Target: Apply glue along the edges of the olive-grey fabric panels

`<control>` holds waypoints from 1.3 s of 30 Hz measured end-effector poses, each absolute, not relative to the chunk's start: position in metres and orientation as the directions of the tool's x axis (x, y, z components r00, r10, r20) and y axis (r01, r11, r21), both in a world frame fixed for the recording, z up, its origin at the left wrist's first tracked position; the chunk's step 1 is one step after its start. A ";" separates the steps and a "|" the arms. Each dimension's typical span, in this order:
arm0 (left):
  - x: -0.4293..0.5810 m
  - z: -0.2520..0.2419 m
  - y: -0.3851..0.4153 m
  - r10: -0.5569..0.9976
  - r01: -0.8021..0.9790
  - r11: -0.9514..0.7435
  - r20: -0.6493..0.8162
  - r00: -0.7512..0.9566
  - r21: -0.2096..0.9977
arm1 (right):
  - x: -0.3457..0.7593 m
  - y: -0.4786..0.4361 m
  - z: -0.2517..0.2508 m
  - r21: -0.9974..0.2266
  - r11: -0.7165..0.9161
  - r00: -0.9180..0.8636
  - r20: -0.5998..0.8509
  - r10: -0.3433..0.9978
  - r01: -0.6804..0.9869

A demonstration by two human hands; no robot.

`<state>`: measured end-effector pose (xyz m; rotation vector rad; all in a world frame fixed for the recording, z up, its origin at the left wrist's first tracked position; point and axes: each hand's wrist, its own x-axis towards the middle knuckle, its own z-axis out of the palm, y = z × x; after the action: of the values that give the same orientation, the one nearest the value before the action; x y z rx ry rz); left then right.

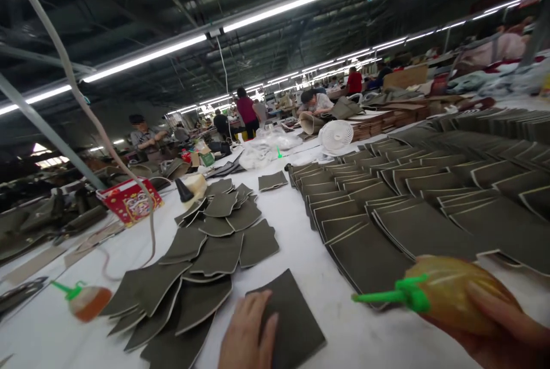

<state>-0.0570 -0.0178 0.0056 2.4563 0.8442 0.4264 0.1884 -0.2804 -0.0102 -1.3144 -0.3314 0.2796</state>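
Note:
My left hand point(247, 334) lies flat, fingers stretched, on a dark grey leather piece point(292, 323) at the near edge of the white table point(296, 231). My right hand point(498, 329) at the lower right is wrapped round a yellow squeeze bottle point(451, 291) whose green nozzle point(387, 295) points left, above the table and just right of that piece. To the left of my left hand spreads a loose pile of similar cut pieces point(201, 254).
Rows of overlapping grey pieces point(408, 197) cover the right side. A second bottle with a green nozzle point(83, 300) lies at the left, near a red box point(129, 200) and a hanging cable point(129, 185). A small white fan point(336, 137) stands further back. Other people work beyond.

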 end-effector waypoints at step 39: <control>0.021 0.038 -0.065 0.785 0.809 -0.560 -0.196 0.588 0.180 | 0.171 -0.236 0.016 -0.889 -0.040 0.738 0.352 0.576 0.456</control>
<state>0.0210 -0.0646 0.0384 2.5687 1.3157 -0.1354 0.1710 -0.2363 0.0158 -1.6730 -0.8340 0.1175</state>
